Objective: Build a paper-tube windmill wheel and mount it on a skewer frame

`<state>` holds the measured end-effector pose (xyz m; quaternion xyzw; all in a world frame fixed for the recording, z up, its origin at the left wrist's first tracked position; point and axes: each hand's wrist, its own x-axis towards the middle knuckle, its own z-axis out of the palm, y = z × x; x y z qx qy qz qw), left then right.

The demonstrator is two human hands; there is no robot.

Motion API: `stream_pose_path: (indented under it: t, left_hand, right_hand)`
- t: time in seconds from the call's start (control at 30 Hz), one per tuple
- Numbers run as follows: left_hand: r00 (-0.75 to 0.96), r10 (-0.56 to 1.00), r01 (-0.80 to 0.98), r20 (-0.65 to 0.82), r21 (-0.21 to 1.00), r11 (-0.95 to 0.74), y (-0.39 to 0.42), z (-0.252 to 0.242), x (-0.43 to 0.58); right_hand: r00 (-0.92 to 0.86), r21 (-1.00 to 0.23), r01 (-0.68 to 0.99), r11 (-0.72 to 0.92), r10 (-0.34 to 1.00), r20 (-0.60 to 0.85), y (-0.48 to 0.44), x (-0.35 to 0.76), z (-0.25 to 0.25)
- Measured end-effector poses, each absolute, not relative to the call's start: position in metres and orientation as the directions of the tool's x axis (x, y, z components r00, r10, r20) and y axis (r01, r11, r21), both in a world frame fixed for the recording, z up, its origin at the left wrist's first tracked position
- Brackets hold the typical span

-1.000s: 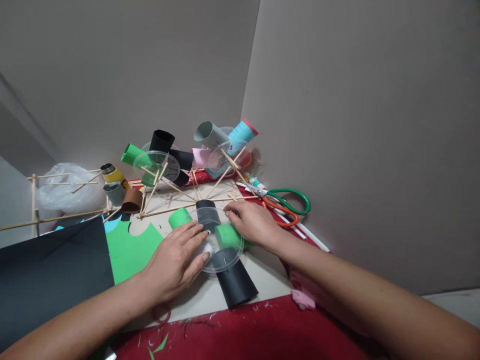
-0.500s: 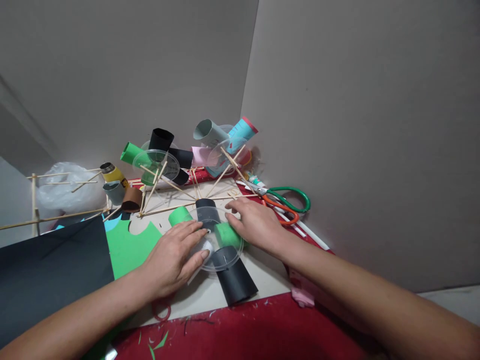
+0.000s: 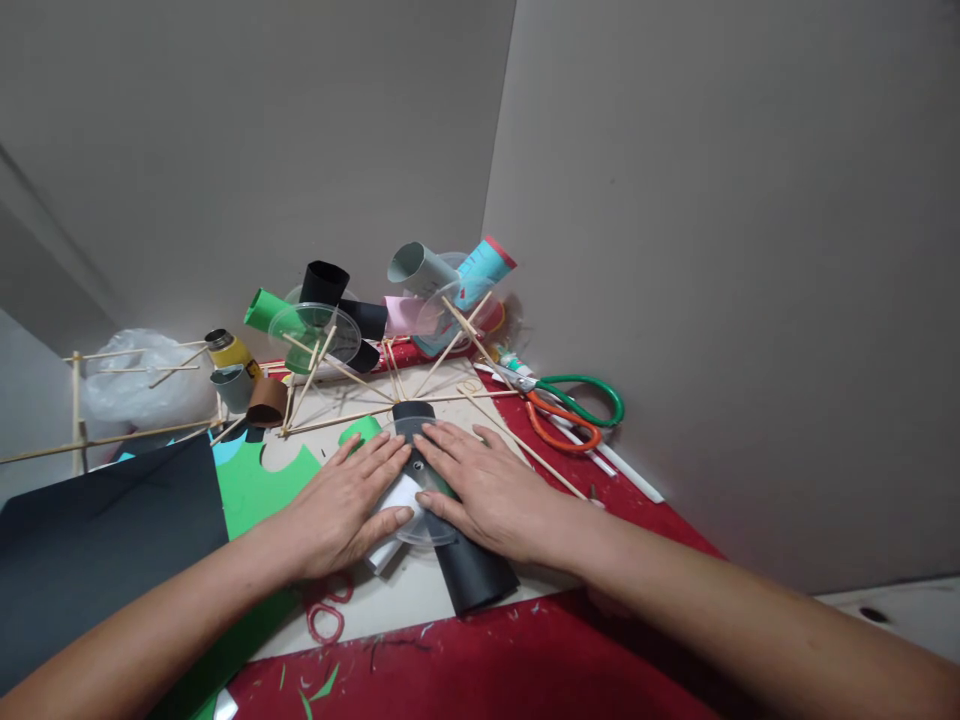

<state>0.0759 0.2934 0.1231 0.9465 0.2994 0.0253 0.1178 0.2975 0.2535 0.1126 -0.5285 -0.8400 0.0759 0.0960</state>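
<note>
A clear round plastic lid (image 3: 431,536) lies on the pale board, with paper tubes set around it like spokes. A black paper tube (image 3: 480,578) points toward me, and another black tube (image 3: 412,411) points away. To the left are a green tube (image 3: 360,430) and a white tube (image 3: 384,558). My left hand (image 3: 341,505) rests flat on the lid's left side, fingers stretched out. Across its right side lies my right hand (image 3: 491,485), also flat and open, hiding most of the green tube beneath it. A small hole shows between the fingertips.
Behind stand two similar wheels with a green tube (image 3: 270,312) and a blue tube (image 3: 484,272), held on wooden stick frames. Large scissors (image 3: 562,425) lie at the right. Red-handled scissors (image 3: 325,622) sit below my left wrist, beside black card (image 3: 112,560).
My right hand has moved left from the lid's far right edge and flattened over it, covering the right green tube. A thin stick now shows behind my right hand. My left hand has barely moved.
</note>
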Motion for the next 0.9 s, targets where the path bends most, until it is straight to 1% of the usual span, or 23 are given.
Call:
stream_pose_path:
  t: [0.13,0.2,0.27,0.33,0.37,0.43,0.47,0.5,0.53,0.57,0.6,0.63,0.67,0.7,0.73,0.8,0.9]
  left_hand:
    - [0.823,0.566,0.558,-0.043,0.245,-0.793,0.294,0.124,0.076]
    - [0.827,0.563,0.545,-0.019,0.276,-0.791,0.293,0.125,0.075]
    - [0.818,0.574,0.534,0.029,0.331,-0.778,0.293,0.127,0.074]
    - [0.765,0.633,0.531,0.12,0.44,-0.724,0.291,0.13,0.07]
    - [0.702,0.69,0.526,0.177,0.524,-0.669,0.291,0.133,0.068]
    - [0.495,0.83,0.459,0.256,0.734,-0.501,0.289,0.138,0.062]
    - [0.373,0.894,0.385,0.25,0.835,-0.394,0.288,0.14,0.058]
    - [0.256,0.944,0.29,0.207,0.916,-0.279,0.287,0.142,0.055]
    - [0.155,0.979,0.185,0.133,0.969,-0.161,0.286,0.142,0.051]
    - [0.077,0.996,0.085,0.038,0.995,-0.044,0.284,0.142,0.048]
    - [0.018,0.997,-0.004,-0.069,0.998,0.069,0.282,0.141,0.045]
    - [-0.021,0.984,-0.074,-0.178,0.982,0.176,0.28,0.139,0.042]
    - [-0.044,0.96,-0.128,-0.275,0.955,0.268,0.278,0.136,0.04]
    - [-0.052,0.933,-0.167,-0.356,0.924,0.343,0.275,0.133,0.039]
    - [-0.047,0.907,-0.192,-0.419,0.894,0.404,0.272,0.13,0.038]
    - [-0.019,0.862,-0.215,-0.506,0.844,0.491,0.267,0.125,0.038]
    - [0.045,0.825,-0.209,-0.563,0.803,0.559,0.264,0.119,0.042]
  right_hand:
    - [-0.425,-0.221,0.876,0.428,0.903,0.062,0.254,0.296,0.113]
    - [-0.431,-0.233,0.871,0.432,0.901,0.061,0.253,0.296,0.115]
    - [-0.43,-0.274,0.857,0.437,0.899,0.088,0.253,0.298,0.119]
    - [-0.392,-0.36,0.829,0.427,0.904,0.17,0.253,0.303,0.124]
    - [-0.339,-0.429,0.806,0.408,0.912,0.23,0.252,0.308,0.127]
    - [-0.144,-0.61,0.718,0.336,0.929,0.342,0.25,0.319,0.131]
    - [-0.014,-0.713,0.641,0.285,0.933,0.361,0.249,0.326,0.133]
    - [0.115,-0.815,0.534,0.226,0.935,0.334,0.246,0.332,0.133]
    - [0.231,-0.905,0.396,0.158,0.936,0.264,0.243,0.338,0.132]
    - [0.316,-0.969,0.233,0.084,0.936,0.157,0.24,0.342,0.13]
    - [0.368,-0.998,0.06,0.005,0.929,0.027,0.236,0.345,0.127]
    - [0.38,-0.991,-0.114,-0.074,0.918,-0.112,0.231,0.347,0.124]
    - [0.366,-0.953,-0.264,-0.146,0.899,-0.239,0.225,0.347,0.12]
    - [0.339,-0.905,-0.373,-0.204,0.878,-0.338,0.22,0.345,0.117]
    - [0.313,-0.858,-0.449,-0.248,0.856,-0.411,0.214,0.343,0.113]
    - [0.266,-0.784,-0.537,-0.312,0.82,-0.508,0.203,0.337,0.107]
    - [0.239,-0.714,-0.599,-0.362,0.77,-0.591,0.191,0.33,0.101]
